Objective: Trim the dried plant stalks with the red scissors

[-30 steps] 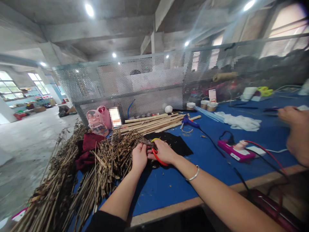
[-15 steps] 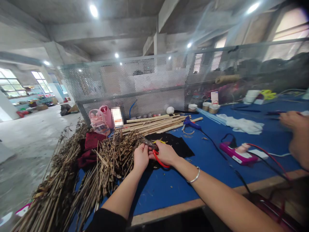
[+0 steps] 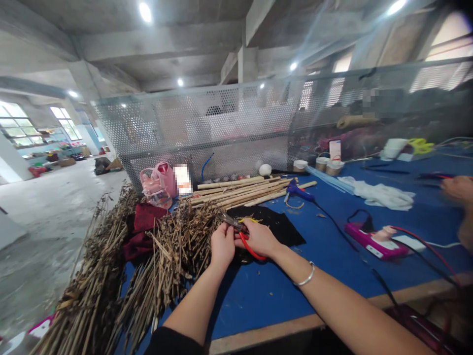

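Note:
My right hand (image 3: 260, 238) is closed round red-and-yellow-handled pruning shears (image 3: 247, 242), blades pointing left toward a heap of dry brown twigs (image 3: 173, 246). My left hand (image 3: 222, 244) is closed, pinching a twig at the heap's right edge, right beside the shear blades. Both hands rest over a black cloth (image 3: 275, 224) on the blue table (image 3: 281, 291). A silver bracelet circles my right wrist.
Pale bamboo sticks (image 3: 244, 191) lie behind the hands, beside a blue glue gun (image 3: 300, 191). A pink jug (image 3: 159, 185), dark red cloth (image 3: 142, 227), pink power strip (image 3: 371, 241), white cloth (image 3: 380, 197) and small pots sit around. Another person's hand (image 3: 460, 197) is at far right. A perforated metal screen backs the table.
The view has shifted slightly, so everything sits a little further right and lower. My hands stay together at the twig heap with the shears.

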`<action>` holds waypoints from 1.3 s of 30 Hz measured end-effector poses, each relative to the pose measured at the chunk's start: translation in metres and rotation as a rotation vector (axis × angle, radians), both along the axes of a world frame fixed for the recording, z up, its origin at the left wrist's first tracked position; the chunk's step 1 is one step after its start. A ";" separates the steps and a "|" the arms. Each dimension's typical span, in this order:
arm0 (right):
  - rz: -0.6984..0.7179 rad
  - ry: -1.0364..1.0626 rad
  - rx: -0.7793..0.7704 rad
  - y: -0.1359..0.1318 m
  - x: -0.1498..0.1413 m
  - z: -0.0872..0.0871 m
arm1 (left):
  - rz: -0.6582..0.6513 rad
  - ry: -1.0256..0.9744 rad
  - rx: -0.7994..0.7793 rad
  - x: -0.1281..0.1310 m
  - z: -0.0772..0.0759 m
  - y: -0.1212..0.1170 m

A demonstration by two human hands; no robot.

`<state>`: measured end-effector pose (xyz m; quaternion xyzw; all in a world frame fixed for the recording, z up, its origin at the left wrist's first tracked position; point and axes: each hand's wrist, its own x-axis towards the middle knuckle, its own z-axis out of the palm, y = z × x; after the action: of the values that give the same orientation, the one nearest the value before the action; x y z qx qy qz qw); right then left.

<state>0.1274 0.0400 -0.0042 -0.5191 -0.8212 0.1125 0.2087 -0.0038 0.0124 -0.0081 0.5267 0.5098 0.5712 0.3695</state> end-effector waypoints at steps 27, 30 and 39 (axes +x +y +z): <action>0.012 0.032 -0.035 0.004 -0.003 0.000 | -0.101 -0.250 -0.143 -0.001 -0.001 0.001; -0.009 0.020 -0.036 0.003 -0.003 -0.001 | -0.093 -0.218 -0.140 -0.001 -0.001 0.001; -0.011 -0.001 0.152 -0.003 0.003 -0.001 | -0.118 -0.139 -0.129 0.004 -0.003 -0.002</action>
<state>0.1301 0.0368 -0.0048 -0.5062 -0.8246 0.0482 0.2479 -0.0001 0.0104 -0.0115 0.4900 0.4865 0.5497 0.4702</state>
